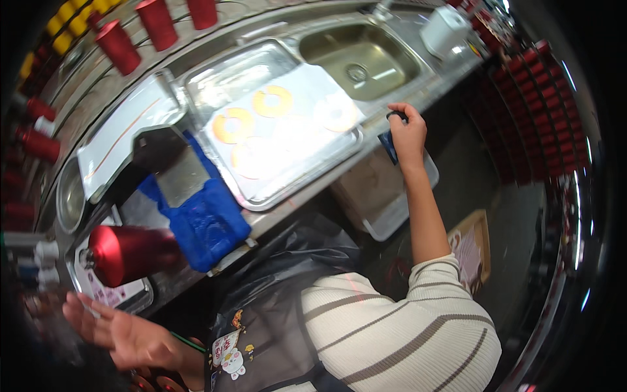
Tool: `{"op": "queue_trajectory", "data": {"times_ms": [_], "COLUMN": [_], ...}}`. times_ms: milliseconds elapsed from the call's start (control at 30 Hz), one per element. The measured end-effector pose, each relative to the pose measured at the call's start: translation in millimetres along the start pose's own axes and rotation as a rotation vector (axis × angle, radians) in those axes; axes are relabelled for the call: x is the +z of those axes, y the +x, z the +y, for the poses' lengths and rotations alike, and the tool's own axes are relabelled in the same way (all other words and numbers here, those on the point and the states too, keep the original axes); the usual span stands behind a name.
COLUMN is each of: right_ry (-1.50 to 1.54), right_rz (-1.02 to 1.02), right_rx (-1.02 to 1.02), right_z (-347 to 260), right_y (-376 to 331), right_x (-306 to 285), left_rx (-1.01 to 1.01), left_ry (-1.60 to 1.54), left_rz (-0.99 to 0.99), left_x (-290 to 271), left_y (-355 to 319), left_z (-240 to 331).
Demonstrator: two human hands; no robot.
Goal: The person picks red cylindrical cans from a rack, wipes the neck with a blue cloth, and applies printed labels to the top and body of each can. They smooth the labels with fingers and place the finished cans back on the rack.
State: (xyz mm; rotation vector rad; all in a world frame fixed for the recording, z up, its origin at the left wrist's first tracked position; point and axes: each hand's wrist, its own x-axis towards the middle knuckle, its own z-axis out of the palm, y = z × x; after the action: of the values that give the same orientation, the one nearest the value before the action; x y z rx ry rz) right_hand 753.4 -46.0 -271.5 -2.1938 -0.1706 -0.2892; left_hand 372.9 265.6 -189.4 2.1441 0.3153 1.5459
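Observation:
My right hand (407, 134) reaches out to the counter's front edge and is closed around a small dark blue object (390, 145) just below the sink (358, 60). My left hand (121, 334) is low at the left with fingers spread, holding nothing, near a small tray with a pink printed sheet (108, 295). A metal baking tray (222, 78) lined with white paper sits on the steel counter and carries ring-shaped doughnuts, two yellow-glazed (272, 101) and others white (336, 112).
A large red canister (127, 251) lies beside a blue cloth (206, 222) and a flat metal scraper (171, 163). Red bottles (117, 46) and yellow ones line the back. A white jug (445, 29) stands right of the sink. A plastic bin (385, 196) sits below the counter.

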Motion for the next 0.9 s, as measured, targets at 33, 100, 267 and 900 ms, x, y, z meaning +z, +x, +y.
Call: {"op": "queue_trajectory", "data": {"times_ms": [33, 100, 267, 900], "right_ry": [-0.023, -0.096, -0.355, -0.778], "right_rz": [0.041, 0.167, 0.249, 0.327], "right_rx": [0.053, -0.008, 0.283, 1.160], "right_z": [9.0, 81.3, 207.3, 553.3], "right_y": [-2.7, -17.9, -110.7, -197.5], "right_x": [-24.8, -73.3, -188.8, -463.7], "left_rx": [0.016, -0.057, -0.360, -0.333], "left_ry": [-0.034, -0.139, -0.644, -0.570], "left_rz": [-0.010, -0.152, -0.520, -0.750], "left_x": [9.1, 48.2, 132.5, 243.7], "left_y": [-11.2, -29.8, -78.1, -148.5], "left_z": [14.6, 47.1, 108.2, 182.0]}}
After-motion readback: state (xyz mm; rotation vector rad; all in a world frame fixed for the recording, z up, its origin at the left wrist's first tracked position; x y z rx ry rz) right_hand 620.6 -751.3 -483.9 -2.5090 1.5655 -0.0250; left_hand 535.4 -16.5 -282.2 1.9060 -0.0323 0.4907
